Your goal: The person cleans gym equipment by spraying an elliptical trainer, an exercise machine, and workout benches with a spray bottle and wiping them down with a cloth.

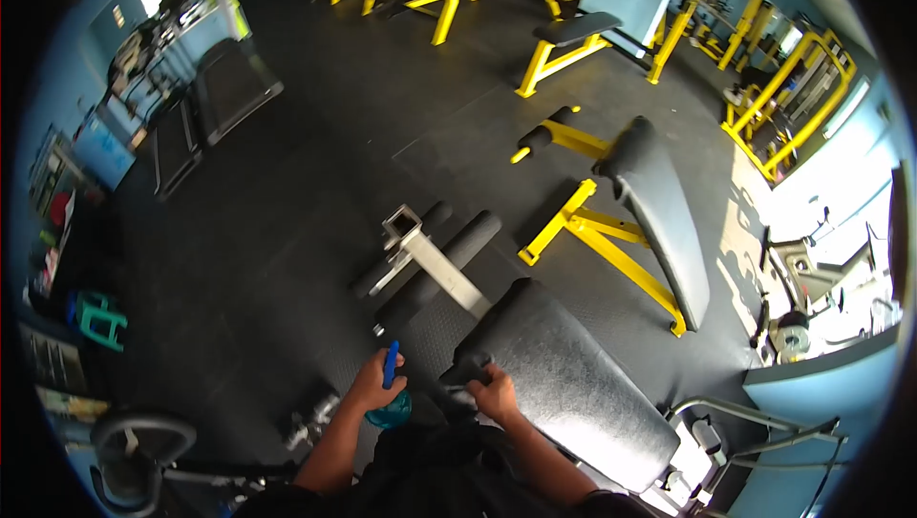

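In my left hand [374, 386] is a spray bottle with a blue top [391, 365] and a teal, see-through body [390, 412]. My fingers wrap round it just under the top. My right hand [493, 394] is closed on a dark, cloth-like piece [465, 371] by the near left edge of a black padded bench [564, 380]. The pad looks glossy where light falls on it. From its far end runs a pale metal frame [444, 274] with black foam rollers [473, 239].
Beyond the bench stands a yellow-framed incline bench [661, 222]. Treadmills [234, 88] line the left wall, with a green stool [98, 320] nearer. Metal bars [764, 437] stand at the lower right, and a round black weight plate [143, 437] at the lower left.
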The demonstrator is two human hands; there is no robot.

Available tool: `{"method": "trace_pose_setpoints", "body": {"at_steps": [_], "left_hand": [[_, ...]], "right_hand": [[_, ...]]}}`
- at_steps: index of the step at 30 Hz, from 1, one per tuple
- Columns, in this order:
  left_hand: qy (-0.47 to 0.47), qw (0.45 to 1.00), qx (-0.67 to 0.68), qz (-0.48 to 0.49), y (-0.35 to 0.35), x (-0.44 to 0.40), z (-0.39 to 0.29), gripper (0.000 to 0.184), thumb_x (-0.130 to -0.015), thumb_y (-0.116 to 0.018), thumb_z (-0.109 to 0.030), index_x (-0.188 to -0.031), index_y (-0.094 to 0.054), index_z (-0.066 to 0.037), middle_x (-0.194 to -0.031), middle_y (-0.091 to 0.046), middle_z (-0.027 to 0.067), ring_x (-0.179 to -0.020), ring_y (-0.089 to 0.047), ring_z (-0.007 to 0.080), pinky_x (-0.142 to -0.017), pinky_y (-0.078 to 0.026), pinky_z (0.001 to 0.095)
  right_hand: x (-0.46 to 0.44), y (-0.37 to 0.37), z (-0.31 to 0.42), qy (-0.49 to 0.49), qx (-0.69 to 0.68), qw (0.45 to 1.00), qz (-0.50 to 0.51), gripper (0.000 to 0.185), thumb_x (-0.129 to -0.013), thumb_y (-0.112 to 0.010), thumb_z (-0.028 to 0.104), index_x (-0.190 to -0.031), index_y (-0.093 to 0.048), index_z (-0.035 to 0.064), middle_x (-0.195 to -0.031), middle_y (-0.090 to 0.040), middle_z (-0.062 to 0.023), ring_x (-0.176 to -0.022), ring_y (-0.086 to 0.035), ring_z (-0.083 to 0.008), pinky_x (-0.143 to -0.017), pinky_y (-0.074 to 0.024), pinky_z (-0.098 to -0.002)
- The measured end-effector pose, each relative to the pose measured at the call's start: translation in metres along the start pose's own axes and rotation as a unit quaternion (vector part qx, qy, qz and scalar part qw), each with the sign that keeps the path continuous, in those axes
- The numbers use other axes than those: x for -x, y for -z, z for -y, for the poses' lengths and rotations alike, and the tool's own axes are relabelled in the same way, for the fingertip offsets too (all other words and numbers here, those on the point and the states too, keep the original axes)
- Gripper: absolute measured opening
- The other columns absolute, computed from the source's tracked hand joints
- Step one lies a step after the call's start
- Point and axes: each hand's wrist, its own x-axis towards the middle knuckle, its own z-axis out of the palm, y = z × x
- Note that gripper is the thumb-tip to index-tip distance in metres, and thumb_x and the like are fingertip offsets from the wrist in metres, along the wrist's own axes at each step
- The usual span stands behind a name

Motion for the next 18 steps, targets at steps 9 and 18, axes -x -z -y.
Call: {"method": "trace_pose_setpoints", "body": {"at_steps": [9, 18], "left_hand": [[-0.041, 0.995, 0.024, 0.090, 0.025, -0.079, -0.010, 0.042, -0.076, -0.073, -0.017, -0.111, -0.055, -0.003, -0.107, -0.064, 0.0151, -0.104, -0.064, 0.0300, -0.090, -0.049, 0.0390], [-0.105, 0.942, -0.068, 0.312, 0.106, -0.165, 0.011, 0.045, -0.075, -0.069, -0.021, -0.114, -0.054, -0.003, -0.108, -0.061, 0.0167, -0.100, -0.062, 0.0370, -0.086, -0.050, 0.0424]], "right_hand": [[-0.124, -0.022, 0.087, 0.169, 0.191, 0.960, -0.120, 0.047, -0.078, -0.051, 0.008, -0.123, -0.046, 0.0004, -0.132, -0.049, -0.0298, -0.129, -0.043, -0.0422, -0.107, -0.0366, -0.0458], [-0.149, -0.112, 0.041, -0.075, 0.103, 0.949, -0.289, 0.048, -0.069, -0.064, 0.013, -0.113, -0.053, -0.0032, -0.142, -0.038, -0.0286, -0.136, -0.031, -0.0451, -0.112, -0.0302, -0.0445]]}}
